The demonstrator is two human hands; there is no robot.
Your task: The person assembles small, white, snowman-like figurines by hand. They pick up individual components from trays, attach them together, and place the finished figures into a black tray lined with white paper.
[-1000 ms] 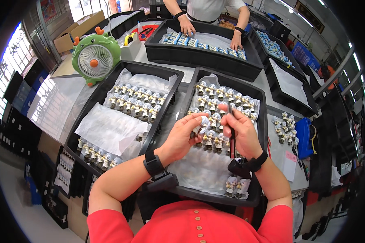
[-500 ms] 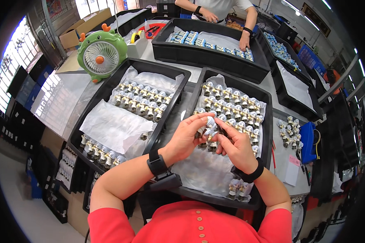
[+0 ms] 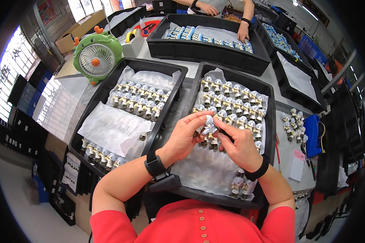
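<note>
Over the right black tray point(image 3: 270, 95), my left hand point(image 3: 185, 131) is closed round a small figurine point(image 3: 209, 126) with pale lilac-grey hair. My right hand point(image 3: 240, 146) is closed beside it, fingers pinching a dark slender tool point(image 3: 223, 133) against the figurine; the tool's kind cannot be made out. Beneath the hands, rows of similar figurines point(image 3: 239, 107) stand on white paper point(image 3: 205, 166). A few more figurines point(image 3: 237, 185) are at this tray's near right corner, close to my right wrist.
A left black tray point(image 3: 178, 87) holds figurines partly under white paper point(image 3: 111, 125). The green fan point(image 3: 97, 54) stands behind it. More figurines point(image 3: 293, 125) and a blue box point(image 3: 312, 135) lie at right. Across the table, a co-worker's hand point(image 3: 242, 31) reaches into a big black tray point(image 3: 207, 50).
The view has shifted slightly. Both my hands stay together at the figurine, with only small finger movements. The co-worker's hand remains at the far tray.
</note>
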